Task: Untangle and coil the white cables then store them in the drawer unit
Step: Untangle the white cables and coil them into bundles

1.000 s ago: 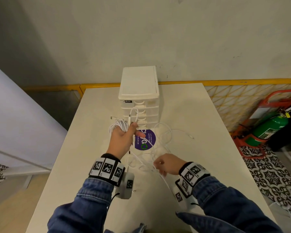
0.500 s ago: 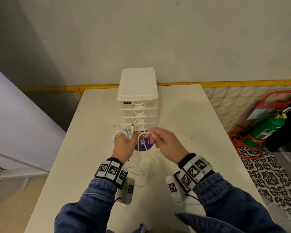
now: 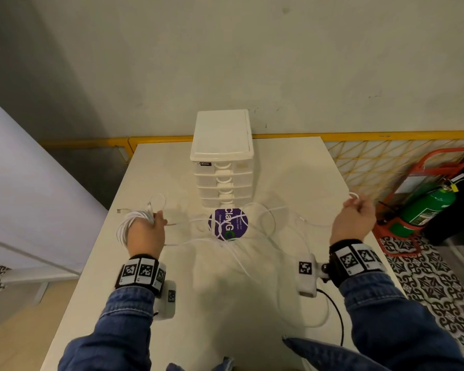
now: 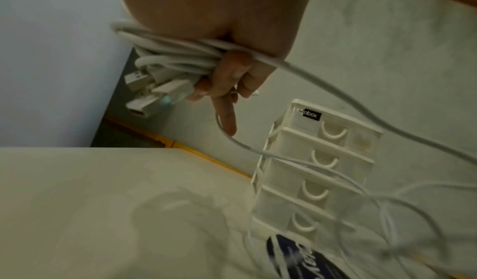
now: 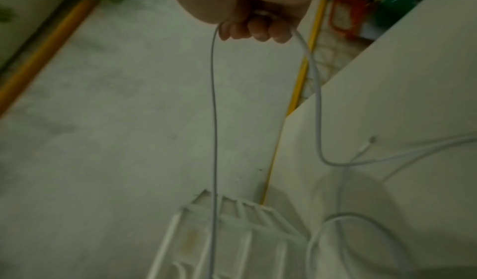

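Above the table (image 3: pixel 156 330), the left hand (image 3: pixel 145 236) grips a coiled bundle (image 3: pixel 130 223) while the right hand (image 3: pixel 352 223) pinches a loose cable (image 5: pixel 213 109) stretched wide: untangling continues, and next that strand needs winding before the closed drawer unit (image 3: pixel 223 167).

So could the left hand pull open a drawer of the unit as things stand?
Probably not: the left hand grips a coiled cable bundle, and only one finger sticks out. The drawer unit itself stands unobstructed.
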